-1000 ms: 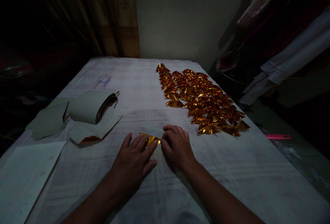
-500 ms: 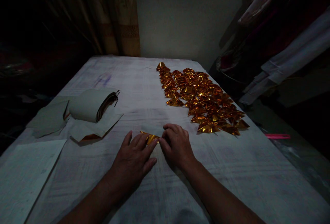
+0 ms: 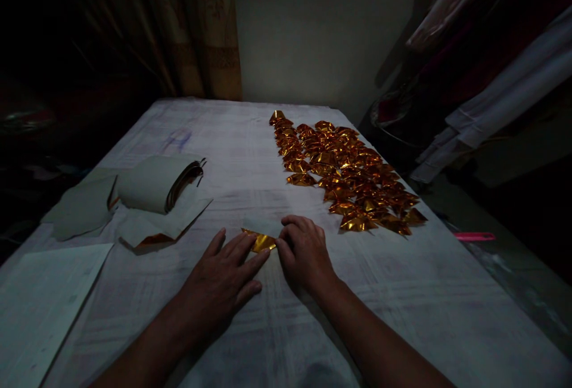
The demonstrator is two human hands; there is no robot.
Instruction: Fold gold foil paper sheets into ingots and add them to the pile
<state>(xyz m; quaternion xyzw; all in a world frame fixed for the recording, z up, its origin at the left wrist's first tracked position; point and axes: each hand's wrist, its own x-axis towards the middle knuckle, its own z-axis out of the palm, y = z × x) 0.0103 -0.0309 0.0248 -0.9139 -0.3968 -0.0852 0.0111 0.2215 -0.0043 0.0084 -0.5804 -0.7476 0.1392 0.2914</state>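
A small sheet of gold foil paper [image 3: 260, 240], white on its back, lies on the cloth-covered table [image 3: 402, 292] in front of me. My left hand [image 3: 221, 281] lies flat with its fingers stretched out, pressing on the sheet's left part. My right hand [image 3: 302, 252] has its fingers curled and pinches the sheet's right edge. A large spread of folded gold foil pieces [image 3: 348, 176] covers the table's far right.
At the left lie a curled stack of foil sheets [image 3: 156, 183], white side up, with flat sheets [image 3: 80, 212] beside and under it. A white paper [image 3: 40, 304] sits at the near left corner. Hanging cloth [image 3: 491, 102] and a pink object [image 3: 473, 236] are at the right.
My left hand has slid slightly back toward me along the foil sheet. The right hand stays pinched on the sheet. The view has shifted a little.
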